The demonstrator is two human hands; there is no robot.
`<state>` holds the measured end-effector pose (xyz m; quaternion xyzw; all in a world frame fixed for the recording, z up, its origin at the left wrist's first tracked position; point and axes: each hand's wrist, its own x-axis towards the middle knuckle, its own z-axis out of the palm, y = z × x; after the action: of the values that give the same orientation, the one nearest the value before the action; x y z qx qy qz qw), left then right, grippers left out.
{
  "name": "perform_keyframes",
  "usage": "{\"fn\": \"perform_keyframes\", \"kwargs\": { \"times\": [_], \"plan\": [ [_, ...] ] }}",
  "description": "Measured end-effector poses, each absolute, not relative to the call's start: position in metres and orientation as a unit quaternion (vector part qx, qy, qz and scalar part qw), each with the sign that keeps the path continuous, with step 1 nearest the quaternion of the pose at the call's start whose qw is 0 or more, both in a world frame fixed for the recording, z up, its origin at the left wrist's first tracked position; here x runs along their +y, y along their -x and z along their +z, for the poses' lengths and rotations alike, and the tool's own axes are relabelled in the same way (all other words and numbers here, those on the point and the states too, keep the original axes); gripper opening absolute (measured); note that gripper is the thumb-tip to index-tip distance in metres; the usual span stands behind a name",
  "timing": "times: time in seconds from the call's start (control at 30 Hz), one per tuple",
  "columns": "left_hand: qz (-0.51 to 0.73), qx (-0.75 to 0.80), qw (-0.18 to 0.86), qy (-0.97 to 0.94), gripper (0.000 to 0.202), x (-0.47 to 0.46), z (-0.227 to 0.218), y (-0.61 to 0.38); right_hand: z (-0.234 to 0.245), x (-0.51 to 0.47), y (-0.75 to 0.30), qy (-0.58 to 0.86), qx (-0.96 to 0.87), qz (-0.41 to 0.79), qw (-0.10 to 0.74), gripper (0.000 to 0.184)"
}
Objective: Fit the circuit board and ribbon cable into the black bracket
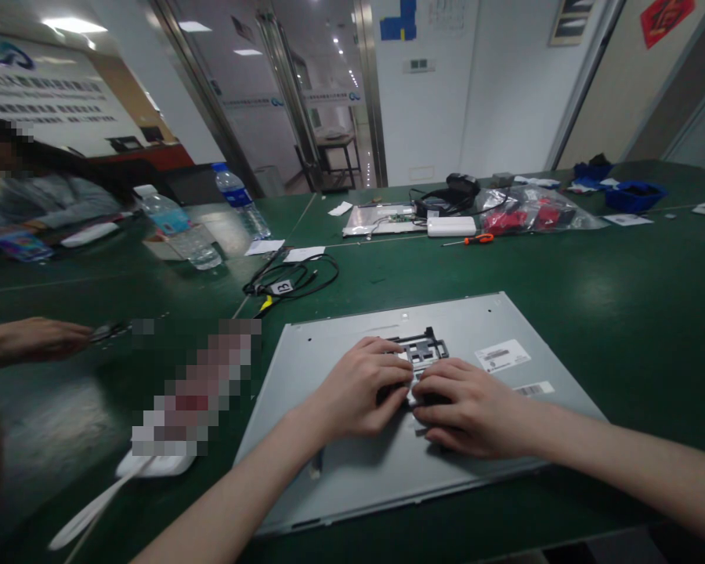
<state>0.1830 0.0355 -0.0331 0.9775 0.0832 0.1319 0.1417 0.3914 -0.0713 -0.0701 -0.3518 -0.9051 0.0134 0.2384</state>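
Note:
A flat grey metal panel (364, 470), which looks like the back of a display, lies on the green table before me. Near its middle is a small black plastic frame (430, 345) with light inner parts. My left hand (361, 388) curls its fingers onto the frame's left side. From the right, my right hand (467, 407) grips close by, fingers bent and thumb tucked below. The fingertips nearly meet and hide the frame's lower part. White labels (502, 355) are stuck on the panel right of the frame.
Left of the panel lies a white power strip (158, 462), partly blurred out, with a co-worker's hand (41, 341) beyond it. Black cables (294, 278) coil behind. Water bottles (179, 227), an orange screwdriver (475, 240), a plastic bag (534, 211) and a blue tray (634, 196) stand farther back.

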Motion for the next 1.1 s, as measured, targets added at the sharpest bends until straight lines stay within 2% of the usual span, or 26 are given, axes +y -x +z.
{"fn": "perform_keyframes", "kwargs": {
  "times": [0.57, 1.1],
  "plan": [
    [0.129, 0.08, 0.131, -0.98, 0.02, 0.0374, -0.0349, -0.1835, -0.0698, -0.0709, -0.3904, 0.349, -0.906, 0.005, 0.239, 0.019],
    [0.155, 0.161, 0.102, -0.969, 0.017, 0.0289, -0.0417, -0.1872, -0.0671, -0.074, -0.3932, 0.367, -0.895, 0.018, 0.252, 0.022]
  ]
}}
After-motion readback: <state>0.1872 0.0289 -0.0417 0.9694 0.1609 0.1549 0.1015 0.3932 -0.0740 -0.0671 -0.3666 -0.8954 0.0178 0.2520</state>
